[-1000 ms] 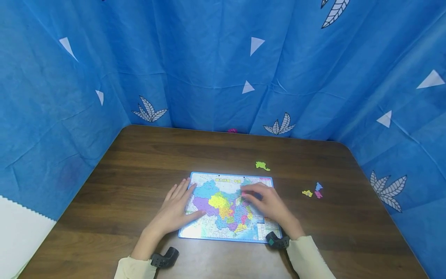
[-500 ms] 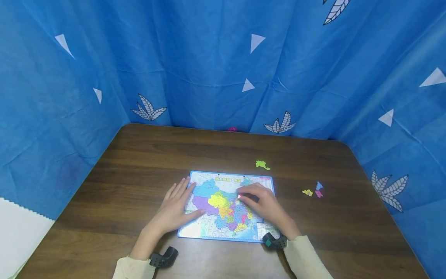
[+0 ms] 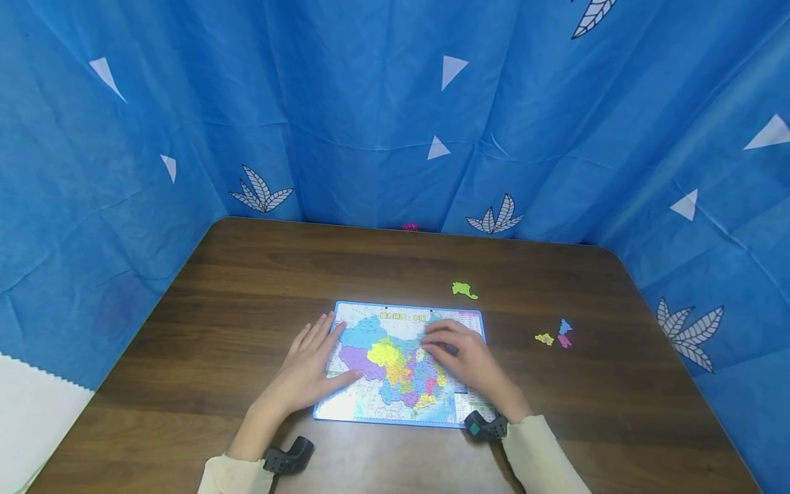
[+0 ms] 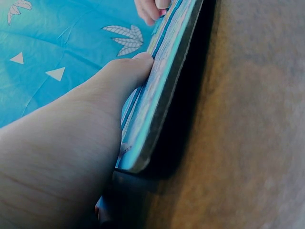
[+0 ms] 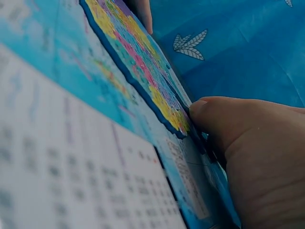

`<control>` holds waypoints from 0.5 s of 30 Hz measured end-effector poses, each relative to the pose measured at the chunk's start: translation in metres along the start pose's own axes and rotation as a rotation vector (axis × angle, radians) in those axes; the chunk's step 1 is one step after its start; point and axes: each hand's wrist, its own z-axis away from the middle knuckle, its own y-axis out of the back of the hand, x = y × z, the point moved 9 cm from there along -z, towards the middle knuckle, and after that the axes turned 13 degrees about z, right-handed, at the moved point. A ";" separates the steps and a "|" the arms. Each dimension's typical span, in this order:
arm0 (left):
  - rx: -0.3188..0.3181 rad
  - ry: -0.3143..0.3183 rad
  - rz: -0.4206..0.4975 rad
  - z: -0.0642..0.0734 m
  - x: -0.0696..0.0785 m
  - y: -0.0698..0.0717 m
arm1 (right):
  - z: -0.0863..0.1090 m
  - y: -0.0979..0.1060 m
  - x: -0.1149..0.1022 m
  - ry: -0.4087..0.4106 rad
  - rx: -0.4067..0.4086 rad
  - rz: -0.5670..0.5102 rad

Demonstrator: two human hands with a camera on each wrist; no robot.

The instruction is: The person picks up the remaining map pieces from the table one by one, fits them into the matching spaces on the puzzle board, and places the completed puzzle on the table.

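A map puzzle board (image 3: 404,329) with a blue rim lies on the table, its middle covered with coloured puzzle pieces. My left hand (image 3: 308,376) rests on its left side, fingers straight and spread; in the left wrist view the thumb (image 4: 136,67) touches the board. Over the right part of the map, my right hand (image 3: 463,353) has its thumb and fingers bent together. Between those fingertips the left wrist view shows a bit of a pink puzzle piece (image 4: 163,12), mostly hidden. In the right wrist view the thumb (image 5: 205,110) is low at the puzzle's edge.
A green puzzle piece (image 3: 464,290) lies behind the board. To the right are a yellow piece (image 3: 544,339), a blue piece (image 3: 565,326) and a pink piece (image 3: 564,341) on the wooden table (image 3: 278,261). Blue curtains (image 3: 370,103) stand behind and beside it.
My right hand has shifted slightly left over the map, and the pink piece, visible at its fingertips earlier, is now hidden in the head view. The left hand stays on the board.
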 end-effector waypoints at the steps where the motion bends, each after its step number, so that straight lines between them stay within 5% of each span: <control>1: 0.000 0.000 -0.001 0.000 0.000 0.000 | 0.000 0.000 0.000 0.002 0.004 -0.005; 15: 0.002 -0.004 -0.006 0.000 -0.002 0.000 | 0.000 -0.002 0.005 -0.052 0.003 -0.044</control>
